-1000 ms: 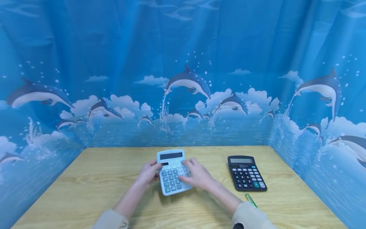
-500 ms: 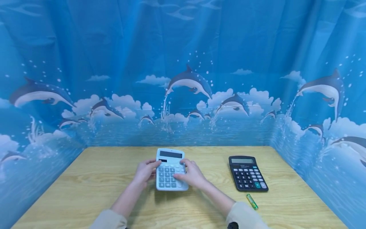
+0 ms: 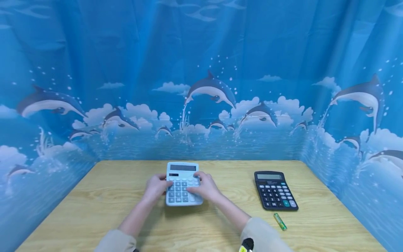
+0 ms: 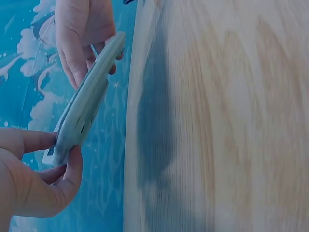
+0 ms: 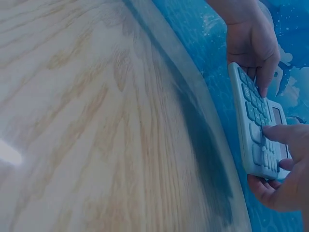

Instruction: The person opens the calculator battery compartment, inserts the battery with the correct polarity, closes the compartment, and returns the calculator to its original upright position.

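A pale blue calculator [image 3: 179, 182] is held up off the table between both hands, its keys and dark display facing the person. My left hand [image 3: 155, 188] grips its left edge, thumb on the front and fingers behind, as the left wrist view also shows on the calculator's thin side [image 4: 89, 96]. On the opposite edge, my right hand [image 3: 206, 187] pinches it, with the thumb lying over the keys and other fingers underneath in the right wrist view. The back of the calculator is mostly hidden.
A black calculator [image 3: 275, 190] lies on the wooden table [image 3: 104, 210] at the right. Just in front of it is a green battery [image 3: 280, 221]. A blue dolphin-print curtain [image 3: 201, 140] encloses the table's back and sides.
Both hands have shifted slightly left with the pale blue calculator, which was tilted and now stands straighter. The battery, partly covered by the right sleeve before, is in full view.
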{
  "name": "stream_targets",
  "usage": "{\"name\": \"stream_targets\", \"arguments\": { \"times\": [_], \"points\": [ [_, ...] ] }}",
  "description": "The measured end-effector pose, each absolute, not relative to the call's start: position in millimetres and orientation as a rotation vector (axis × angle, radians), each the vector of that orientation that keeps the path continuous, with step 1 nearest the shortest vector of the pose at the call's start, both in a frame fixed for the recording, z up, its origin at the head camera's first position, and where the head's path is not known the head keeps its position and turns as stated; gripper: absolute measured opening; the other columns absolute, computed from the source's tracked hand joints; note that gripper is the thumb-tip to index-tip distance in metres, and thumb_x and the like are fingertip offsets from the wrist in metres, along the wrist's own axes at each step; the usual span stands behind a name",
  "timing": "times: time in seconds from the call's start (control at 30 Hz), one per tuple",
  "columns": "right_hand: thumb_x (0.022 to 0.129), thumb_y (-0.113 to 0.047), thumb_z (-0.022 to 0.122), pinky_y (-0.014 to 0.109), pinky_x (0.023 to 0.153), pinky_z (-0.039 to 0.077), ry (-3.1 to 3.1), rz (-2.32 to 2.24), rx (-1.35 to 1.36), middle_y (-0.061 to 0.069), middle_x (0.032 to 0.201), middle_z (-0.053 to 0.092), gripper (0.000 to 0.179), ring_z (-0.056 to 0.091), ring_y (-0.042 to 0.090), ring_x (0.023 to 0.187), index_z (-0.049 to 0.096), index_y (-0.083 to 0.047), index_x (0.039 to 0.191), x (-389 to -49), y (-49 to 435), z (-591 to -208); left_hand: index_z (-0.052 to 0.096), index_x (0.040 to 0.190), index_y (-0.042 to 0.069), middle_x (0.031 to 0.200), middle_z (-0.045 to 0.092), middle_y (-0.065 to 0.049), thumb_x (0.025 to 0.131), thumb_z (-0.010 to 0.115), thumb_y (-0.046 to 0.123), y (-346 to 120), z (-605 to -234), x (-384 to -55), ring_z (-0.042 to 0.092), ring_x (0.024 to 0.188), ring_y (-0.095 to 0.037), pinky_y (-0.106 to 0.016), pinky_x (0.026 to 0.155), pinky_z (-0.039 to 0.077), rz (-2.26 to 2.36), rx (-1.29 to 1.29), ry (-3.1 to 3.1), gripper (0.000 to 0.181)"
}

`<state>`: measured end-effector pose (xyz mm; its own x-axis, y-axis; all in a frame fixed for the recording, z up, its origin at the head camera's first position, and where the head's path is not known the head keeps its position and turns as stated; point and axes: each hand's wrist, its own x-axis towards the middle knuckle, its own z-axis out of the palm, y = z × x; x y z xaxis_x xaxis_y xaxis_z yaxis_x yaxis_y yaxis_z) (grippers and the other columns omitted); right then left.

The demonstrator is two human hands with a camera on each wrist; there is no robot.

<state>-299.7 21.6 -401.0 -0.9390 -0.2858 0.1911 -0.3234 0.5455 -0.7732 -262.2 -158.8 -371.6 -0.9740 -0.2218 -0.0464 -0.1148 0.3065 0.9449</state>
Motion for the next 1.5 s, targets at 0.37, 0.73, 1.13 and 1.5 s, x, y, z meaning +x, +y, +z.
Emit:
{"name": "stream_targets", "arguments": {
  "times": [0.37, 0.73, 1.13, 1.5],
  "points": [
    [0.067, -0.016, 0.079, 0.043, 0.085, 0.045, -2.808, 1.253, 0.524, 0.016, 0.105, 0.050, 0.063, 0.050, 0.026, 0.090, 0.055, 0.001, 0.122, -302, -7, -392, 0.055, 0.103, -0.017, 0.087, 0.058, -0.021, 0.078, 0.061, -0.003, -184, -377, -268, 0.057, 0.071, -0.022, -0.033, 0.057, 0.054, -1.646, 0.335, -2.553, 0.030],
    [0.065, -0.011, 0.079, 0.039, 0.082, 0.046, -2.826, 1.266, 0.487, 0.017, 0.103, 0.049, 0.061, 0.049, 0.026, 0.089, 0.057, 0.000, 0.120, -305, -35, -393, 0.055, 0.105, -0.017, 0.090, 0.058, -0.023, 0.076, 0.061, 0.002, -207, -379, -274, 0.055, 0.077, -0.028, -0.034, 0.061, 0.050, -1.437, 0.377, -2.672, 0.035],
    [0.057, 0.010, 0.069, 0.041, 0.090, 0.045, -2.755, 1.425, 0.586, 0.024, 0.106, 0.050, 0.065, 0.050, 0.029, 0.093, 0.055, 0.007, 0.121, -307, -67, -404, 0.051, 0.110, -0.018, 0.098, 0.056, -0.028, 0.078, 0.057, 0.004, -243, -379, -283, 0.054, 0.085, -0.033, -0.034, 0.064, 0.050, -1.280, 0.465, -2.800, 0.039],
    [0.066, 0.007, 0.068, 0.040, 0.099, 0.040, -2.736, 1.652, 0.573, 0.019, 0.121, 0.056, 0.057, 0.048, 0.032, 0.118, 0.056, 0.005, 0.121, -304, -92, -406, 0.052, 0.103, -0.020, 0.094, 0.056, -0.030, 0.074, 0.055, 0.001, -270, -382, -286, 0.053, 0.088, -0.038, -0.044, 0.075, 0.048, -1.108, 0.436, -2.855, 0.036]
  ]
}}
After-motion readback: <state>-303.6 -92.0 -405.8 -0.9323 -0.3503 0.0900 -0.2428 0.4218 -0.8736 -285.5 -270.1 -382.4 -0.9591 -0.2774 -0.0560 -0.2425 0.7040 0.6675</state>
